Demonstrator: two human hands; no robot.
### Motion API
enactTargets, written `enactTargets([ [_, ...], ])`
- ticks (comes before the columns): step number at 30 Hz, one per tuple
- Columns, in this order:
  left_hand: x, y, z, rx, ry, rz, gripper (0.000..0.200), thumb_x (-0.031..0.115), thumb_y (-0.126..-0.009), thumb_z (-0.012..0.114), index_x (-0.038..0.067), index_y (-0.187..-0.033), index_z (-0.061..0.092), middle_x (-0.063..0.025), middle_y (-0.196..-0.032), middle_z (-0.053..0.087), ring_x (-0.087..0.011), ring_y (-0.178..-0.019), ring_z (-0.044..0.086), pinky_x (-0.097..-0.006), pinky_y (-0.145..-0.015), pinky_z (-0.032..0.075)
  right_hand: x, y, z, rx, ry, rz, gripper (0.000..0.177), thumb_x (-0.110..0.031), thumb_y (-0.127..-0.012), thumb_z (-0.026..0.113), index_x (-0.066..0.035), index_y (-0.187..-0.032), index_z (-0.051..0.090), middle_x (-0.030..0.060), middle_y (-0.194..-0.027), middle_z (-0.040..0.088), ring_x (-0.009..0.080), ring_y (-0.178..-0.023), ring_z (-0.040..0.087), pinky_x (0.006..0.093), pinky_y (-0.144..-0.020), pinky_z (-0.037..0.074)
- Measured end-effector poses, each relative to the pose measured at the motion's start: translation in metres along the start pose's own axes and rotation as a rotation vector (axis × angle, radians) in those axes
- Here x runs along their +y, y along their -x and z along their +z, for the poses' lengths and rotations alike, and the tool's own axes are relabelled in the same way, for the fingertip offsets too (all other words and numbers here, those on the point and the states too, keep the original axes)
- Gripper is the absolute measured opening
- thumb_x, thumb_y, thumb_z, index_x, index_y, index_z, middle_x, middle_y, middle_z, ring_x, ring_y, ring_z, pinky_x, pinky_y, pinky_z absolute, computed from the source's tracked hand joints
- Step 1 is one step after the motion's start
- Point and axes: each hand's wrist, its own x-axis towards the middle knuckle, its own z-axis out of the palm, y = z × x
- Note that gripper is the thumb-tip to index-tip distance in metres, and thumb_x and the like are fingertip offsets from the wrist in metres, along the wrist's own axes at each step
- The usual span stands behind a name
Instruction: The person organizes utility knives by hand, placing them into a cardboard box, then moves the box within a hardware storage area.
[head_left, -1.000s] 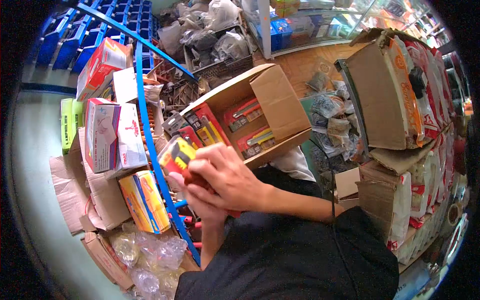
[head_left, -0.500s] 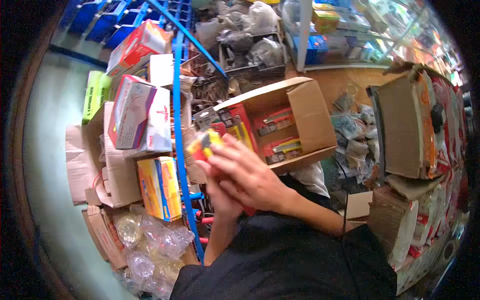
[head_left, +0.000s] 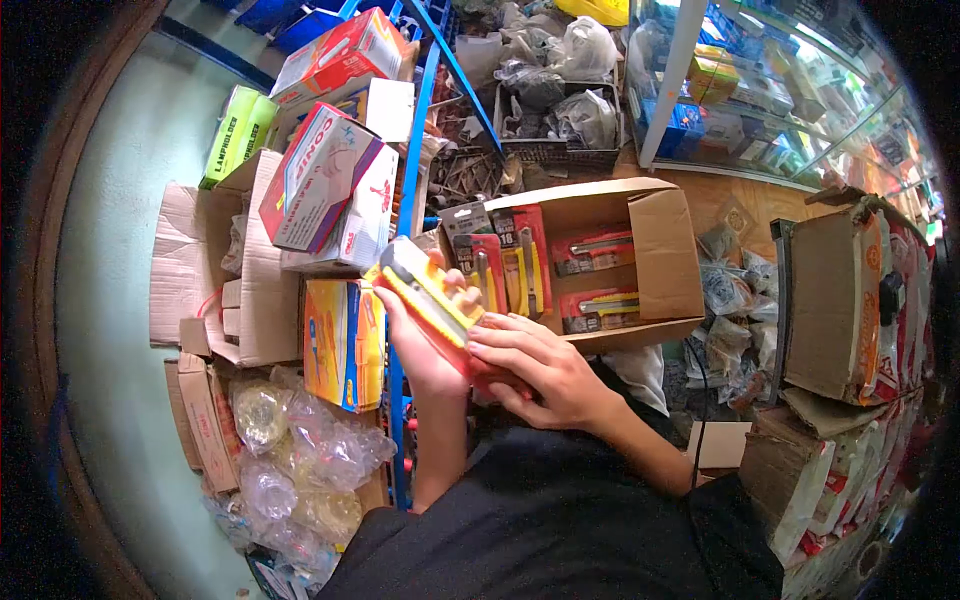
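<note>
A yellow-and-black utility knife in a red blister pack [head_left: 428,296] lies tilted in my left hand [head_left: 428,352]. The left palm is under the pack, and its fingers curl round the far edge. My right hand [head_left: 550,372] has its fingertips on the near end of the same pack, with its thumb below; part of the red card is hidden between the hands. Just beyond stands an open cardboard box [head_left: 668,250] with several similar knife packs [head_left: 522,262] in it, on red cards, some upright and some lying sideways.
Left of a blue metal post [head_left: 412,180] are stacked cartons [head_left: 322,180], a yellow-blue box [head_left: 345,345] and clear plastic bags [head_left: 320,450]. To the right stand worn cardboard boxes [head_left: 830,310]. A glass display case [head_left: 760,95] is at the back right.
The pack has come into clearer view as my right hand slid off its top toward the near end. My left palm now faces up under it. The camera view has shifted.
</note>
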Motion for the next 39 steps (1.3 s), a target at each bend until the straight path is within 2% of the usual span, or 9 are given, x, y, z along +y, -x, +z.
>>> enactTargets([
  [4, 0.01, -0.01, 0.005, 0.083, 0.092, 0.068, 0.06, 0.059, -0.1, 0.045, 0.011, -0.136, 0.049, -0.0075, -0.127, 0.056, -0.0181, -0.099, 0.056, -0.0352, -0.082, 0.048, 0.01, 0.019, 0.002, 0.059, -0.024, 0.009, 0.039, -0.009, -0.093, 0.061, -0.002, -0.131, 0.054, 0.0159, -0.133, 0.059, 0.0337, -0.127, 0.055, 0.0447, -0.108, 0.044],
  [7, 0.004, -0.01, 0.001, 0.069, 0.168, 0.054, 0.066, 0.058, -0.097, 0.052, 0.007, -0.14, 0.046, -0.0083, -0.132, 0.057, -0.02, -0.11, 0.058, -0.0376, -0.096, 0.049, 0.004, 0.031, 0.009, 0.382, -0.266, 0.302, 0.033, -0.009, -0.1, 0.053, 0.001, -0.131, 0.054, 0.0181, -0.132, 0.06, 0.0299, -0.124, 0.057, 0.0397, -0.105, 0.044],
  [11, -0.013, -0.008, 0.007, 0.025, 0.087, 0.207, 0.063, 0.044, -0.1, 0.057, 0.004, -0.145, 0.04, -0.011, -0.133, 0.056, -0.0205, -0.119, 0.058, -0.0395, -0.108, 0.047, -0.001, 0.027, 0.006, 0.486, -0.498, 0.581, 0.033, -0.014, -0.104, 0.05, 0.003, -0.131, 0.054, 0.0126, -0.12, 0.067, 0.0178, -0.107, 0.063, 0.0315, -0.097, 0.047],
  [15, -0.029, 0.012, 0.025, 0.011, -0.11, 0.252, 0.055, 0.035, -0.104, 0.053, 0.006, -0.147, 0.037, -0.0088, -0.133, 0.055, -0.018, -0.117, 0.058, -0.0365, -0.105, 0.05, -0.003, 0.036, -0.003, 0.171, -0.859, 0.764, 0.042, -0.025, -0.097, 0.065, 0.001, -0.129, 0.057, 0.003, -0.106, 0.065, 0.0064, -0.087, 0.056, 0.0213, -0.077, 0.046],
  [21, -0.01, 0.023, 0.024, 0.012, 0.148, 0.28, 0.043, 0.034, -0.106, 0.047, 0.011, -0.142, 0.044, -0.0054, -0.133, 0.055, -0.0162, -0.112, 0.06, -0.0377, -0.098, 0.055, -0.005, 0.031, -0.002, -0.052, -0.807, 0.681, 0.036, -0.02, -0.091, 0.072, 0.001, -0.117, 0.061, 0.0004, -0.102, 0.064, 0.0095, -0.088, 0.057, 0.0258, -0.082, 0.046],
  [23, -0.008, 0.031, 0.013, -0.024, 0.125, 0.211, 0.045, 0.038, -0.104, 0.051, 0.01, -0.14, 0.046, -0.0067, -0.118, 0.059, -0.018, -0.105, 0.062, -0.0363, -0.092, 0.056, -0.001, 0.03, -0.003, -0.147, -0.68, 0.577, 0.036, -0.021, -0.09, 0.074, 0.001, -0.116, 0.061, 0.0006, -0.101, 0.065, 0.008, -0.088, 0.056, 0.0244, -0.08, 0.046],
  [29, -0.016, 0.044, 0.0, 0.088, 0.019, 0.197, 0.048, 0.037, -0.101, 0.059, 0.007, -0.136, 0.047, -0.0075, -0.115, 0.059, -0.0186, -0.101, 0.063, -0.0347, -0.087, 0.057, -0.011, 0.026, 0.004, -0.156, -0.655, 0.738, 0.037, -0.021, -0.087, 0.079, 0.0, -0.115, 0.064, 0.0002, -0.088, 0.066, 0.0049, -0.08, 0.055, 0.0227, -0.07, 0.046],
  [32, 0.002, 0.045, 0.013, 0.094, -0.275, 0.161, 0.046, 0.026, -0.099, 0.064, 0.007, -0.137, 0.045, -0.0105, -0.124, 0.061, -0.0192, -0.103, 0.064, -0.0347, -0.09, 0.056, -0.011, 0.027, -0.005, -0.282, -0.572, 0.834, 0.034, -0.019, -0.088, 0.078, -0.001, -0.113, 0.065, 0.0009, -0.088, 0.067, 0.004, -0.082, 0.058, 0.0221, -0.07, 0.048],
  [39, 0.028, 0.016, 0.035, -0.026, -1.099, 0.414, 0.044, 0.0, -0.088, 0.073, 0.002, -0.127, 0.053, -0.0048, -0.115, 0.067, -0.0148, -0.105, 0.064, -0.0315, -0.09, 0.053, 0.005, 0.046, -0.037, -0.045, -0.426, 0.775, 0.027, -0.01, -0.093, 0.068, 0.001, -0.117, 0.064, 0.0056, -0.101, 0.07, 0.0093, -0.093, 0.064, 0.025, -0.082, 0.052],
])
